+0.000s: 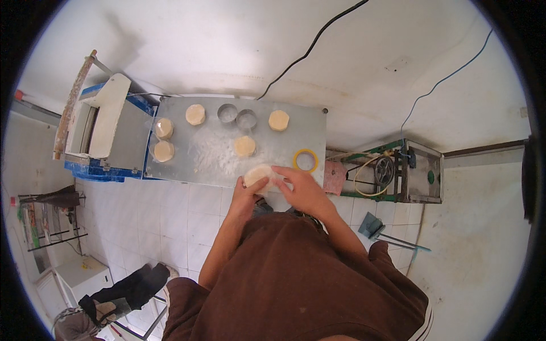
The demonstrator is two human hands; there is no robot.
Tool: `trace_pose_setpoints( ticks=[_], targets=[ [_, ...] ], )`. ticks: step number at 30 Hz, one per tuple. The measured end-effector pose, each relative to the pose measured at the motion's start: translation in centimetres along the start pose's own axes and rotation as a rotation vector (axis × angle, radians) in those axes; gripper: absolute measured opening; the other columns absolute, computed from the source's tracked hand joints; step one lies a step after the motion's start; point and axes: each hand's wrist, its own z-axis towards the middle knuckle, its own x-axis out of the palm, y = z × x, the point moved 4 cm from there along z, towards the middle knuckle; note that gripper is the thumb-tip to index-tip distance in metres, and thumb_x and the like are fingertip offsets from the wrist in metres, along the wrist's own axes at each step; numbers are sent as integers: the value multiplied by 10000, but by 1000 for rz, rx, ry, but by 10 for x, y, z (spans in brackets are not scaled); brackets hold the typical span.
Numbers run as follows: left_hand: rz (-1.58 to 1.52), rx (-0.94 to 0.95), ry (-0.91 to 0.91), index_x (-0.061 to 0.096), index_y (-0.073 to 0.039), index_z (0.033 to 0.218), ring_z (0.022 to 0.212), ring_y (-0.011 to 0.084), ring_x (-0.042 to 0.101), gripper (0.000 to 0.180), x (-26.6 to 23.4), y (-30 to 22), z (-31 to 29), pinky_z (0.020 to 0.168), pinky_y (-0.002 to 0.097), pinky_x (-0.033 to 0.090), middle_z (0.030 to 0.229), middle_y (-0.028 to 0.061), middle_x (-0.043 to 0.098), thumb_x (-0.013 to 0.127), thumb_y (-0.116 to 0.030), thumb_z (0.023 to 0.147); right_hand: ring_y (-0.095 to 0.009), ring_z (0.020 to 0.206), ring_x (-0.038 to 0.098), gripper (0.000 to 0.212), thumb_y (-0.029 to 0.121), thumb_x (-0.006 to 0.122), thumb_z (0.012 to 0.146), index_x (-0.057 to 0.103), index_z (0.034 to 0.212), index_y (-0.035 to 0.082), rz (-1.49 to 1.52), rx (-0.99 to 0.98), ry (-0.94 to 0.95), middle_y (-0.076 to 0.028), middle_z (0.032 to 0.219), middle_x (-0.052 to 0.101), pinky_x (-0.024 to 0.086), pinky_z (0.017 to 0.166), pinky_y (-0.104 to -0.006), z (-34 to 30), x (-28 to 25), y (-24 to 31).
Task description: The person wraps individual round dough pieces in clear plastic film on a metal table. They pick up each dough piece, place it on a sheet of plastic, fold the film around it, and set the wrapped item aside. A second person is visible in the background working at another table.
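Observation:
Close to the front edge of the table, my left hand [244, 198] is closed around a pale round stack of what look like dough discs [258, 174], its thumb lying across the top. Thin clear plastic seems to cover that stack. My right hand [300, 188] pinches the plastic at the stack's right side with thumb and fingers. Just beyond lies another round dough stack [244, 146]. Farther back are two grey metal ring cutters [227, 113], side by side, between a dough stack [195, 115] and another one [278, 120].
The metal table [216, 165] is dusted with flour. Two stacks in clear plastic [164, 151] sit at its left end. A yellow tape roll [305, 161] lies at the right. A blue and white machine [108, 125] stands left; a belt-driven machine [392, 170] stands right.

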Motion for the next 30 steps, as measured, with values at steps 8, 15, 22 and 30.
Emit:
trace_pose_setpoints(
  ticks=[8, 15, 22, 30],
  targets=[
    [-10, -2, 30, 465, -3, 1323, 1166, 246, 638, 569, -6, 5, 11, 951, 387, 537, 1284, 133, 615, 812, -160, 900, -366, 906, 727, 424, 363, 691, 970, 660, 1180, -4, -39, 129, -79, -194, 1006, 739, 569, 816, -443, 15, -9, -48],
    [61, -47, -27, 427, -9, 1296, 1129, 238, 633, 669, -11, 18, 29, 910, 382, 518, 1289, 143, 590, 875, -202, 839, -414, 852, 685, 230, 272, 643, 965, 694, 981, 48, -95, 146, 17, -205, 954, 709, 525, 730, -511, 18, 16, -76],
    [150, -60, 2, 503, 42, 1314, 1076, 245, 675, 613, -30, 52, 76, 828, 386, 574, 1234, 144, 645, 839, -244, 888, -428, 863, 651, 231, 247, 605, 987, 654, 929, 29, -366, 6, -124, -184, 883, 675, 503, 741, -527, 26, 35, -83],
    [361, -344, 51, 368, 116, 1460, 1004, 272, 694, 881, -51, 95, 101, 831, 395, 564, 1365, 195, 584, 805, -405, 900, -373, 884, 705, 156, 202, 625, 949, 659, 956, 50, -624, -31, 47, -156, 931, 698, 558, 737, -525, 44, 63, -131]
  ],
)
